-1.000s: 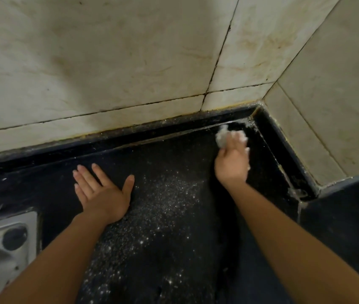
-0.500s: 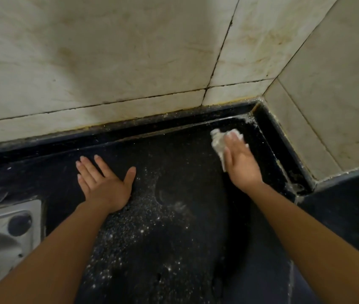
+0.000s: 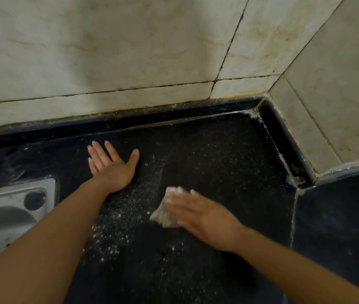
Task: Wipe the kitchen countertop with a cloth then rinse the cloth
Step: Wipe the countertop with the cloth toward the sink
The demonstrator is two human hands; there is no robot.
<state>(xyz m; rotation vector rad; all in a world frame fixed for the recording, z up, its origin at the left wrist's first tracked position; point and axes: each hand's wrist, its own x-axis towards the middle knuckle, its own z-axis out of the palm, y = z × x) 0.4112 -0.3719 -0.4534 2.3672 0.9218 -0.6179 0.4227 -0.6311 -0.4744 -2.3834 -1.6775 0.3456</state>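
Both hands are laid flat, fingers (image 3: pixel 111 150) straight. The cloth (image 3: pixel 165 216) is pressed under the right hand (image 3: pixel 205 218), four o'clock from the left hand (image 3: pixel 112 168).

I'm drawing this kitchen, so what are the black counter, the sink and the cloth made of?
Countertop: looks like polished black stone, maybe granite; it is finely speckled and faintly glossy. Sink: probably stainless steel; grey with soft reflections. Cloth: soft off-white fabric, crumpled under the right hand.

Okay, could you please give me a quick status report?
Left hand flat on countertop. Right hand flat, pressing cloth down. White powder scattered left of cloth.
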